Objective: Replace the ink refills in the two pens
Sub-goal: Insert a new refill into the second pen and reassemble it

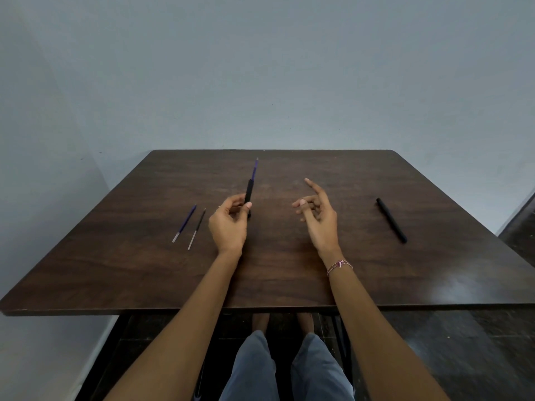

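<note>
My left hand (229, 224) grips a black pen barrel (249, 193) held nearly upright above the dark wooden table (289, 270). A blue refill (254, 169) sticks out of the barrel's top end. My right hand (317, 215) hovers to the right of it, fingers spread, holding nothing. Two loose refills lie on the table left of my left hand: a blue one (185, 222) and a black one (197, 228), side by side. A second black pen (391, 220) lies at the right side of the table.
A plain grey wall stands behind the table. The table's near edge (202, 309) runs across the view above my knees. Dark floor shows at the right.
</note>
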Available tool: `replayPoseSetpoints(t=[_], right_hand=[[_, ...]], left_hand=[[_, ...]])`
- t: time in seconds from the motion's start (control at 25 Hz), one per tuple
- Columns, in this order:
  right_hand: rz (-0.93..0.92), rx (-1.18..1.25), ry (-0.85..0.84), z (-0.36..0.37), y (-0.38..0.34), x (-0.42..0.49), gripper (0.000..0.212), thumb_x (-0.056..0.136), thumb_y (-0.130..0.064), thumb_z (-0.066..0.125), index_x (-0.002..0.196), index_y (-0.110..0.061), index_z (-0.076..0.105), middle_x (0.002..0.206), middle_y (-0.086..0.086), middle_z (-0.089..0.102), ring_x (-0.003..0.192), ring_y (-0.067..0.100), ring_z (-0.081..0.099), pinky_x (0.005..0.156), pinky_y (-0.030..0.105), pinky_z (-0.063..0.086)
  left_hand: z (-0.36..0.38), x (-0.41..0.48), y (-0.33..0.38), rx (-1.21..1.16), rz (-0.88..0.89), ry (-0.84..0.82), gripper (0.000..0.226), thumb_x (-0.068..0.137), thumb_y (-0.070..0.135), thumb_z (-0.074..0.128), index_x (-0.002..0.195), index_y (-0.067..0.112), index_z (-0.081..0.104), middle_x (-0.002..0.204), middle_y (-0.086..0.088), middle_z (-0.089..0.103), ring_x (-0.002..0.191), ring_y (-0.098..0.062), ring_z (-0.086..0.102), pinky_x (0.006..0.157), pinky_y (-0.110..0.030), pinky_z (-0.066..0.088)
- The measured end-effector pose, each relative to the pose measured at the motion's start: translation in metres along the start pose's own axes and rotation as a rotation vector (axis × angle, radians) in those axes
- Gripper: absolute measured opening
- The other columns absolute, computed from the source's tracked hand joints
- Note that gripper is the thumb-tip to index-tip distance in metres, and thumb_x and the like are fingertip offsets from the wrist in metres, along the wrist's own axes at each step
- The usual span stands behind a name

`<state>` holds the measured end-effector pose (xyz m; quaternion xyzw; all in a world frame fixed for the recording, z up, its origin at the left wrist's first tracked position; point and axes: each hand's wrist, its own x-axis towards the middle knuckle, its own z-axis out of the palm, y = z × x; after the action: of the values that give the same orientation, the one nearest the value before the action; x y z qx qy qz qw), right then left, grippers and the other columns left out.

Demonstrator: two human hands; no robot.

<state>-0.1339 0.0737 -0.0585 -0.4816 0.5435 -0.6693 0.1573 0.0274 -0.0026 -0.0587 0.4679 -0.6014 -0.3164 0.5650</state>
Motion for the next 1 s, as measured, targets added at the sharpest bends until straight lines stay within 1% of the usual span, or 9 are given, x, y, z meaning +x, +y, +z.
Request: replayPoseSetpoints(t=[0.12,0.24,0.32,0.44,0.52,0.6,0.72,0.8,1.0], right_hand=[[0.000,-0.009,-0.009,0.001,0.000,-0.001,0.039,0.096,-0.011,0.055,0.132,-0.024,0.048,0.090,0.005,0.069,0.083,0.016,0.065,0.075,0.025,0.053],[0.010,-0.044,-0.011,0.000,0.000,-0.001,0.031,0.095,-0.010,0.056,0.123,-0.024,0.056,0.088,0.003,0.069,0.083,0.014,0.065,0.077,0.028,0.054],[0.009,-0.087,-0.001,0.002,0.000,0.001,0.025,0.094,-0.010,0.057,0.115,-0.024,0.060,0.083,0.000,0.069,0.082,0.011,0.066,0.078,0.026,0.053],[0.006,-0.235,-0.005,0.015,0.002,0.003,0.020,0.091,-0.010,0.059,0.101,-0.026,0.066,0.074,-0.002,0.068,0.072,0.004,0.064,0.073,0.025,0.052],[0.034,-0.392,-0.073,0.033,0.000,0.005,0.019,0.090,-0.012,0.060,0.095,-0.028,0.068,0.075,-0.004,0.069,0.072,0.007,0.065,0.072,0.029,0.054],[0.040,-0.563,-0.164,0.055,-0.007,0.009,0.014,0.090,-0.019,0.061,0.095,-0.028,0.070,0.083,-0.008,0.070,0.078,0.008,0.064,0.072,0.028,0.053],[-0.091,-0.810,-0.288,0.088,-0.020,0.017,0.016,0.092,-0.026,0.060,0.101,-0.020,0.071,0.099,0.000,0.071,0.100,0.019,0.060,0.078,0.032,0.049],[-0.137,-0.905,-0.340,0.106,-0.025,0.021,0.019,0.093,-0.026,0.058,0.104,-0.016,0.070,0.102,0.005,0.069,0.106,0.022,0.056,0.079,0.034,0.049],[-0.109,-1.052,-0.459,0.127,-0.031,0.026,0.023,0.095,-0.015,0.049,0.106,-0.010,0.069,0.109,0.013,0.066,0.112,0.027,0.054,0.082,0.035,0.047]], left_hand=[[-0.004,0.000,0.002,-0.011,-0.028,0.149,0.020,0.085,0.017,0.068,0.104,0.021,0.070,0.091,0.013,0.067,0.076,0.007,0.060,0.065,-0.004,0.045],[-0.007,0.003,0.003,-0.028,-0.093,0.258,0.019,0.086,0.018,0.068,0.105,0.020,0.069,0.093,0.010,0.068,0.071,0.008,0.058,0.063,-0.008,0.045],[-0.007,0.005,0.003,-0.031,-0.114,0.290,0.020,0.086,0.019,0.067,0.106,0.018,0.069,0.096,0.006,0.069,0.072,0.003,0.058,0.066,-0.012,0.047],[-0.008,0.006,0.002,-0.044,-0.133,0.326,0.020,0.087,0.018,0.067,0.106,0.016,0.067,0.099,0.002,0.069,0.079,-0.001,0.059,0.063,-0.006,0.043],[-0.009,0.007,0.001,-0.059,-0.144,0.348,0.020,0.086,0.017,0.067,0.105,0.015,0.067,0.099,0.000,0.069,0.082,-0.003,0.059,0.059,-0.002,0.041],[-0.010,0.009,0.001,-0.068,-0.153,0.352,0.019,0.085,0.016,0.068,0.104,0.013,0.067,0.097,-0.002,0.069,0.082,-0.005,0.059,0.058,0.000,0.041],[-0.010,0.009,0.000,-0.066,-0.161,0.348,0.019,0.083,0.016,0.070,0.102,0.013,0.067,0.095,-0.001,0.069,0.080,-0.004,0.059,0.058,0.001,0.040],[-0.010,0.009,0.000,-0.062,-0.157,0.341,0.020,0.083,0.017,0.071,0.102,0.013,0.067,0.094,0.002,0.068,0.079,-0.003,0.058,0.058,0.000,0.041],[-0.009,0.009,-0.001,-0.057,-0.172,0.346,0.020,0.083,0.017,0.070,0.102,0.016,0.066,0.094,0.003,0.068,0.079,-0.003,0.059,0.061,-0.006,0.042]])
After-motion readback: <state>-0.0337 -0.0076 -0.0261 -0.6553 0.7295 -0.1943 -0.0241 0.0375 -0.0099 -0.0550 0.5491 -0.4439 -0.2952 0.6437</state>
